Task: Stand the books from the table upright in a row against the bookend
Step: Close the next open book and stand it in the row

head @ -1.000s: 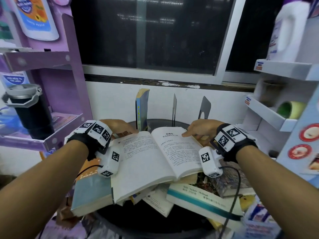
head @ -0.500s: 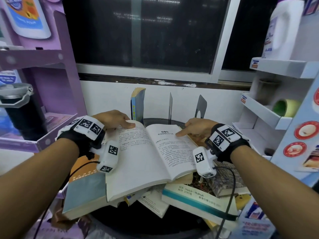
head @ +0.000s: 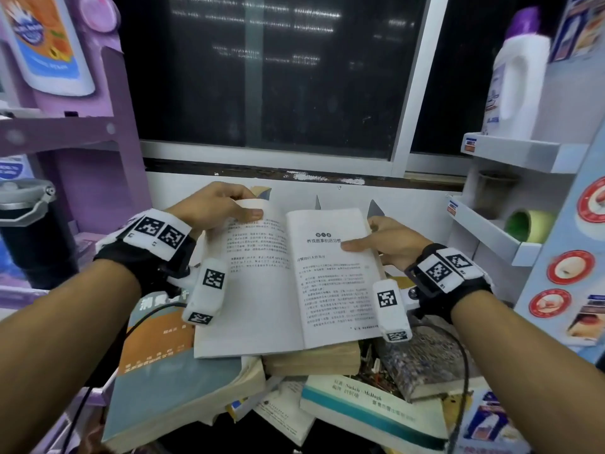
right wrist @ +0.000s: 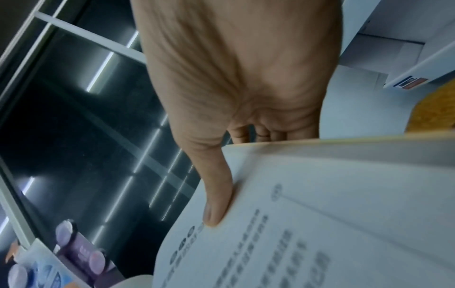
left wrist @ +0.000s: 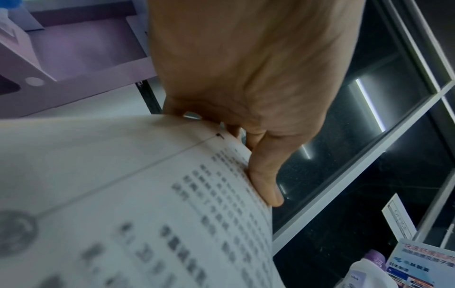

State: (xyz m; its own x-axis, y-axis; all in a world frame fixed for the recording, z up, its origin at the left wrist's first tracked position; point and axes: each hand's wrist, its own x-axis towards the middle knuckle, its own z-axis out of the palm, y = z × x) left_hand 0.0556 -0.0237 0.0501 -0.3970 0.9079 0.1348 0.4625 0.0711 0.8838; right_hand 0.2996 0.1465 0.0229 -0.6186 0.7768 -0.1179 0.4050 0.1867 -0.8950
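We hold the open book [head: 288, 276] above the pile [head: 330, 398] on the counter. Our left hand [head: 212, 208] pinches its left page edge, thumb on top; our right hand [head: 389, 244] pinches the right edge likewise. Bookends [head: 375, 208] stand behind.

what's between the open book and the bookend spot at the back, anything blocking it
Nothing visible blocks it. The left hand and right hand hold the open book above the pile, and the bookend plates show just behind its top edge. The table there is hidden by the book itself.
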